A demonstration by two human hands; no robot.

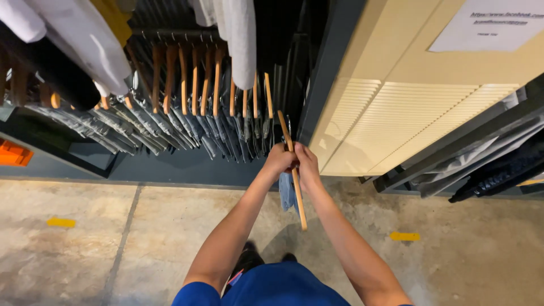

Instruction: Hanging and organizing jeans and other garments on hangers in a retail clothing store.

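Holding the wooden hanger (292, 170) between both hands, we stand in front of a low rail packed with folded jeans (170, 127), each pair clipped to a hanger of the same kind. Our left hand (279, 160) is clenched around the hanger from the left, and our right hand (306, 164) is clenched on it from the right, so the two fists meet near its middle; the bar runs at a slant, its upper end pointing toward the rail and its lower end hanging over the floor (113, 243). A pale blue piece of denim (287, 191) hangs just below our hands, touching the hanger, though we cannot tell how it is fastened because our fingers hide the clips. To do this well, we judge that we should keep both grips firm and level the bar so the cloth hangs straight, and check that the denim sits evenly before we let either hand go. The last hanger in the row (268, 95) stands just beside ours, so we should watch that the two do not snag. To the right a cream cabinet door (396, 107) with slats stands close to our right arm, and dark clothes (498, 164) lie on a shelf beyond it. Lighter garments (73, 39) hang above the rail on the left, well apart from our hands.
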